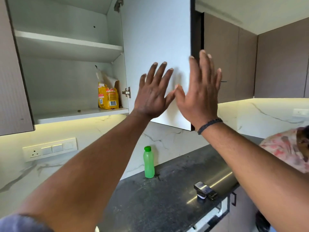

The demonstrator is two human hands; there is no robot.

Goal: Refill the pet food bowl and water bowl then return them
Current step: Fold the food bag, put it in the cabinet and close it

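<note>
Reaching toward the open cupboard door (157, 47), both hands empty.
Left hand (153, 96) and right hand (199, 96) are spread flat; the food bag (108, 96) sits on the shelf, centre left; no bowls visible, so refilling seems not yet begun.

Dark braided wristband (209, 126) on right wrist; left sleeve (21, 222) seemingly grey-blue.

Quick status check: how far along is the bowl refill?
Early. Done: the cabinet door is open, showing the yellow food bag on the bottom shelf. In hand: nothing; the left hand and right hand are raised, empty, by the door. Left: no bowls in view; the green bottle stands capped.
</note>
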